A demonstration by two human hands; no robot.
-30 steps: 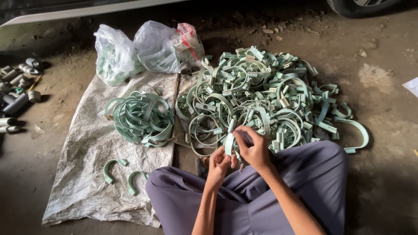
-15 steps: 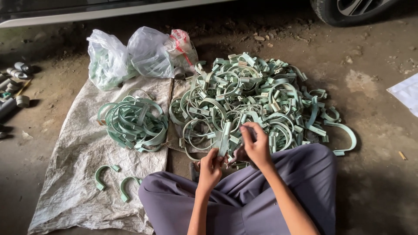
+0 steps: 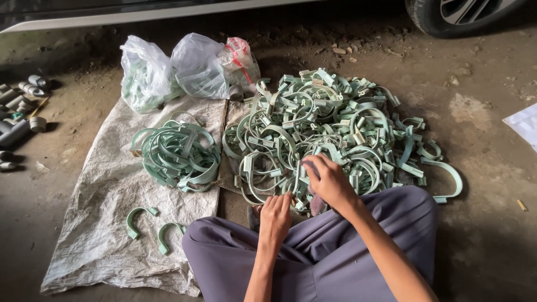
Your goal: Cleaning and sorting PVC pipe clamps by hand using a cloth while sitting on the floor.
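Now my right hand (image 3: 330,182) pinches a pale green curved plastic clamp (image 3: 299,182) in the big pile (image 3: 335,123) at twelve o'clock. My left hand (image 3: 275,219) rests loosely curled on my knee, holding nothing I can see.

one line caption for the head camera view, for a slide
Seated person's right hand reaches into a big pile of pale green clamps, left hand at its edge.

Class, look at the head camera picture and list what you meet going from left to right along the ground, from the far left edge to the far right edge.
Grey pipe pieces → woven sack → two loose green clamps → small bundle of green clamps → big pile of green clamps → white sheet.
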